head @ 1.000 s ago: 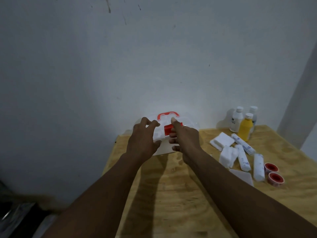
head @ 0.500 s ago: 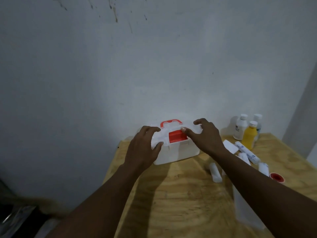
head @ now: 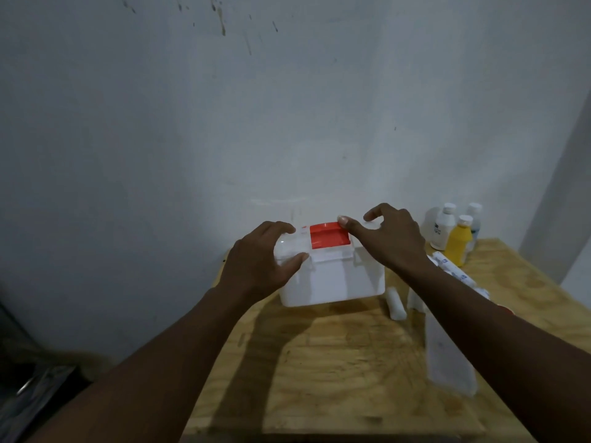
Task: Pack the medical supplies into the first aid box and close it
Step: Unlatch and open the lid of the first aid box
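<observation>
Holding one white box at the frame centre, on the far edge of the table, the left hand clasps its left top corner and the right hand lies curled over its right top, thumb touching the red latch. At right I count three bottles, two white and one yellow, one white roll just beside the box, one flat packet lower right, and tubes half hidden by the right arm, so their number I cannot tell. Compared with half a second ago, the hands keep the same grip, but the red handle behind the lid no longer shows and the latch stands more upright.
</observation>
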Motion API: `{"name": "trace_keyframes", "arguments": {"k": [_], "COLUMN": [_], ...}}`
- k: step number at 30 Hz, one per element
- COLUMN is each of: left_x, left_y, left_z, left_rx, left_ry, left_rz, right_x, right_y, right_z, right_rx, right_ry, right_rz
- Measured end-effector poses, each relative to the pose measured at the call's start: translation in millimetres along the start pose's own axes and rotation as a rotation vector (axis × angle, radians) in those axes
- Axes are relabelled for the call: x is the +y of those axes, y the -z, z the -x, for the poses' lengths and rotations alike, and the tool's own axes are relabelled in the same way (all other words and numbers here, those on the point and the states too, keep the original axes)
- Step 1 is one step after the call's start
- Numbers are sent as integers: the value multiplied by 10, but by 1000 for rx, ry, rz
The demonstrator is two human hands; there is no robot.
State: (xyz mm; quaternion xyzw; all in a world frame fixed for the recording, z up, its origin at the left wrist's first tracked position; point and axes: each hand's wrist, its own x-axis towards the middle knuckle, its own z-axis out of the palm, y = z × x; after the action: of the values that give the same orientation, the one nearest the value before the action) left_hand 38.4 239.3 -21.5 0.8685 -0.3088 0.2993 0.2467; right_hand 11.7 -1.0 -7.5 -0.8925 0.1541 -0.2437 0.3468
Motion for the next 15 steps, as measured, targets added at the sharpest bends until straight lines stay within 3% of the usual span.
{"name": "trace_keyframes", "arguments": {"k": [11,15], "left_x": [22,82], "left_y": [-39,-4], "left_z": [29,-1], "left_rx": [-117,-47], "left_ry": [126,101], "left_rz": [83,77], "right_x": [54,-21], "right_y": [30,70], "right_z": [248,240], "right_rx": [56,94], "right_ry": [43,59], "right_rz": [-68,-122]}}
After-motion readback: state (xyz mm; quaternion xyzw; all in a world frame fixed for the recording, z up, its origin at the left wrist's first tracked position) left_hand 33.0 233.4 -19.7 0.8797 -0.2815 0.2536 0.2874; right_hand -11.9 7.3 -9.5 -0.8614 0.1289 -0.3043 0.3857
